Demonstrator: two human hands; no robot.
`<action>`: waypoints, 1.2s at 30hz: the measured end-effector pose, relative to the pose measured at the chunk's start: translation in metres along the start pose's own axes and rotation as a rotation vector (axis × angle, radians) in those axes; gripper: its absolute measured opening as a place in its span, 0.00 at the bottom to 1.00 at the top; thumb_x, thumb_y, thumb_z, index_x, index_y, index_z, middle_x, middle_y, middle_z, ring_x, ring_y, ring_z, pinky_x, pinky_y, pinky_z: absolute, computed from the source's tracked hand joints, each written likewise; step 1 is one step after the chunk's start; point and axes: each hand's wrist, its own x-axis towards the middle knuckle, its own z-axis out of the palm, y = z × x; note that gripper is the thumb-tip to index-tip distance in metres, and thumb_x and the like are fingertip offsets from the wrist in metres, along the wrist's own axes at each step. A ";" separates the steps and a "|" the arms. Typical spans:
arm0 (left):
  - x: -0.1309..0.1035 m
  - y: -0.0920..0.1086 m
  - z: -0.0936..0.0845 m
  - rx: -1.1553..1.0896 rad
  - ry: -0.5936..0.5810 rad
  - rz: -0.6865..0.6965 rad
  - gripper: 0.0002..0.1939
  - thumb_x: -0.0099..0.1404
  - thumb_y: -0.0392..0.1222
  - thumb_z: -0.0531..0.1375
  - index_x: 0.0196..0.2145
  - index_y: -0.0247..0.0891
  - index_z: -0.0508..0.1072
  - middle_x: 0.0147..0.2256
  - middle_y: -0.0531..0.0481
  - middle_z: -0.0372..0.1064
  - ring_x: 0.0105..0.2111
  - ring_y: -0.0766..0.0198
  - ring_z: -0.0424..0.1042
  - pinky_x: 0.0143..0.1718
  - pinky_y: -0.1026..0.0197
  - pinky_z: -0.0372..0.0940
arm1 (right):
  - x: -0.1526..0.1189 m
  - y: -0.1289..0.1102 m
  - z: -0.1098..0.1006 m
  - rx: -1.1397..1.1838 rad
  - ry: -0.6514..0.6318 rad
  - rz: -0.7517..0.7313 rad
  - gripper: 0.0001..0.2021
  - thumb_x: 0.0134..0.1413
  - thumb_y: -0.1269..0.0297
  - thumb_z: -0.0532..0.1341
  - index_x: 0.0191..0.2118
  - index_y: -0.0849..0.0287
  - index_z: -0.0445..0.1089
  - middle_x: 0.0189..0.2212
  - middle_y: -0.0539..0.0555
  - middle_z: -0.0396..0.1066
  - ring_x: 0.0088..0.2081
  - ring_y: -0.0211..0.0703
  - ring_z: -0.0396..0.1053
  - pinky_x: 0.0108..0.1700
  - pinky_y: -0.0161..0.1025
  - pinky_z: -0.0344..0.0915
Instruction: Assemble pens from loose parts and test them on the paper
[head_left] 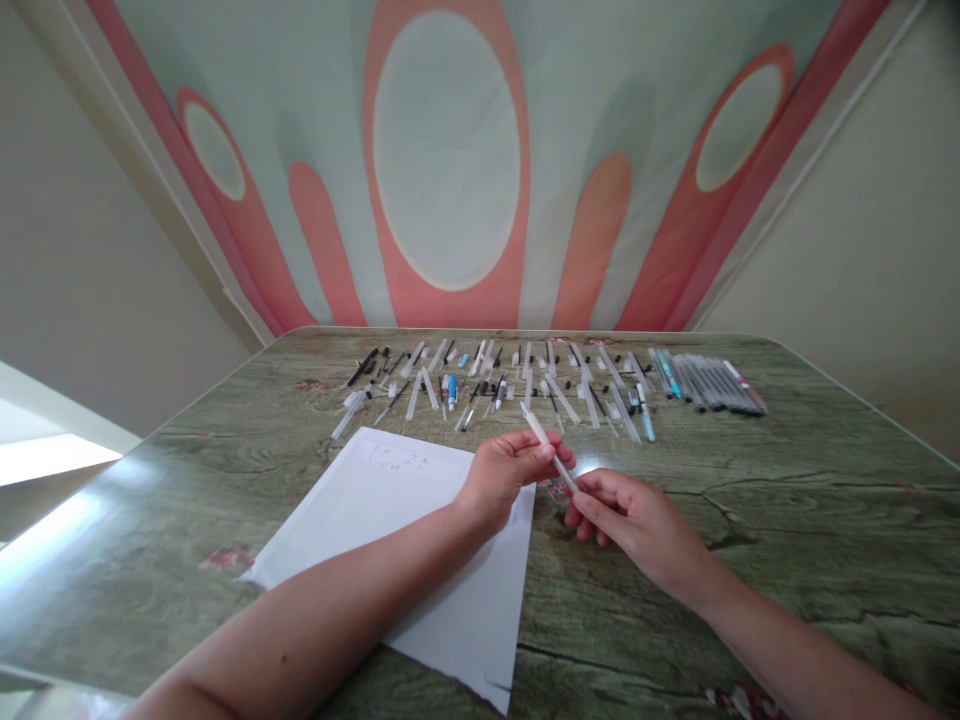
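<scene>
A translucent white pen barrel [541,432] slants between my hands, its pointed tip up and to the left. My left hand [514,465] pinches it around the middle between thumb and fingers. At its lower end, the thumb and fingertips of my right hand [619,510] are closed; whether a separate small part is between them I cannot make out. Under my left forearm lies a white sheet of paper [450,600] with small scribble marks near its top. Beyond my hands, loose pen parts [564,400] are spread in two rough rows: clear barrels, dark refills and small caps.
Several assembled pens [712,382] lie side by side at the right end of the rows. A blue-capped piece [452,391] and a light blue pen [646,414] lie among the parts. The wood-patterned table [750,480] reaches back to a patterned curtain [540,200].
</scene>
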 end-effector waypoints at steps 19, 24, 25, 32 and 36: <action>0.004 -0.001 -0.003 -0.036 0.101 -0.024 0.12 0.55 0.40 0.66 0.33 0.29 0.70 0.34 0.42 0.74 0.30 0.64 0.74 0.36 0.62 0.69 | 0.003 0.005 0.002 -0.070 0.268 -0.043 0.12 0.53 0.55 0.60 0.39 0.57 0.67 0.26 0.50 0.73 0.27 0.39 0.70 0.28 0.34 0.64; 0.005 -0.003 -0.004 -0.001 0.102 0.006 0.12 0.55 0.41 0.66 0.29 0.30 0.68 0.30 0.45 0.73 0.27 0.66 0.73 0.33 0.61 0.69 | 0.001 0.006 0.002 -0.095 0.234 -0.055 0.13 0.56 0.54 0.58 0.40 0.57 0.67 0.28 0.51 0.73 0.28 0.39 0.70 0.29 0.34 0.64; 0.004 -0.003 -0.004 -0.002 0.092 0.010 0.12 0.55 0.41 0.66 0.30 0.30 0.68 0.30 0.45 0.73 0.28 0.65 0.73 0.33 0.61 0.69 | 0.001 0.006 0.002 -0.087 0.211 -0.043 0.13 0.57 0.53 0.57 0.41 0.57 0.67 0.29 0.51 0.73 0.28 0.39 0.70 0.28 0.35 0.64; 0.000 0.003 -0.002 -0.071 -0.072 -0.003 0.18 0.58 0.37 0.64 0.46 0.33 0.69 0.42 0.40 0.72 0.43 0.56 0.73 0.44 0.55 0.67 | 0.005 0.009 -0.003 0.021 0.087 0.021 0.14 0.59 0.52 0.53 0.40 0.58 0.66 0.25 0.49 0.69 0.25 0.36 0.67 0.26 0.34 0.63; -0.001 0.006 -0.004 -0.076 -0.123 -0.003 0.17 0.58 0.36 0.63 0.46 0.32 0.69 0.43 0.39 0.72 0.45 0.53 0.72 0.47 0.53 0.66 | 0.006 0.010 -0.007 0.088 0.001 0.034 0.15 0.60 0.53 0.53 0.43 0.59 0.66 0.30 0.51 0.71 0.26 0.36 0.68 0.26 0.33 0.63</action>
